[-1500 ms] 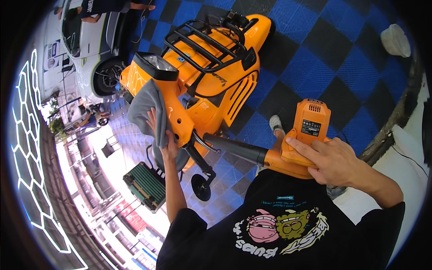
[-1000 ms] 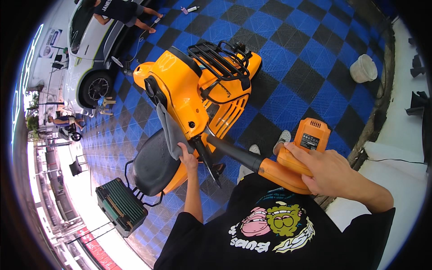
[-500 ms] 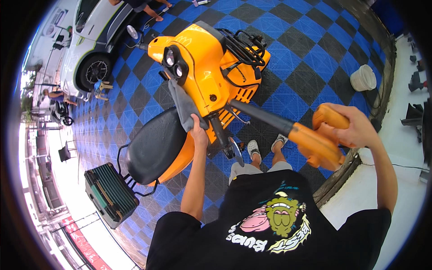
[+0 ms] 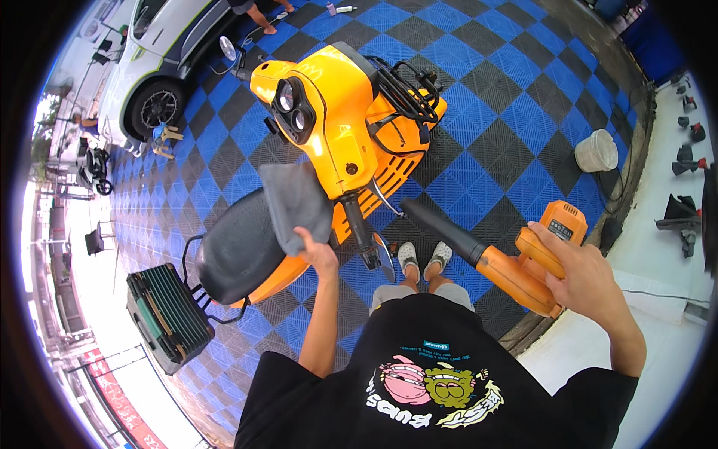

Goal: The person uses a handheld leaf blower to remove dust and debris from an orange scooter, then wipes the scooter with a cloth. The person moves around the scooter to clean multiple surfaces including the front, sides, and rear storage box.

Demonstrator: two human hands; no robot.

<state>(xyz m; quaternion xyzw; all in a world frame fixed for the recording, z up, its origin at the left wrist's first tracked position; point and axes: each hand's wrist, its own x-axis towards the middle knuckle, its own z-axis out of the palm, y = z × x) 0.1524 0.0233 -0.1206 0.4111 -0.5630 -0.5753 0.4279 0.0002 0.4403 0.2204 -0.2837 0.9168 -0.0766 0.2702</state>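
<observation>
A grey cloth (image 4: 293,206) hangs from my left hand (image 4: 317,253), whose fingers are closed on its lower edge. The cloth lies over or just above the front of the black seat (image 4: 235,251) of a yellow scooter (image 4: 336,112). My right hand (image 4: 580,273) is wrapped round the handle of an orange cordless leaf blower (image 4: 523,280). Its black nozzle (image 4: 441,228) points left toward the scooter's handlebar grip (image 4: 355,221), with the tip close to a lever. A round mirror (image 4: 384,257) sticks out near the grip.
A green ribbed top box (image 4: 170,318) sits behind the seat. A white car (image 4: 161,67) and a small stool (image 4: 166,141) stand at the far left, near another person's legs (image 4: 258,15). To the right are a white bucket (image 4: 596,151), a cable and a white wall (image 4: 658,262).
My left hand has moved the cloth off the handlebar area, left toward the seat, and it now hangs spread wider. The blower has swung slightly down, its nozzle farther from the scooter.
</observation>
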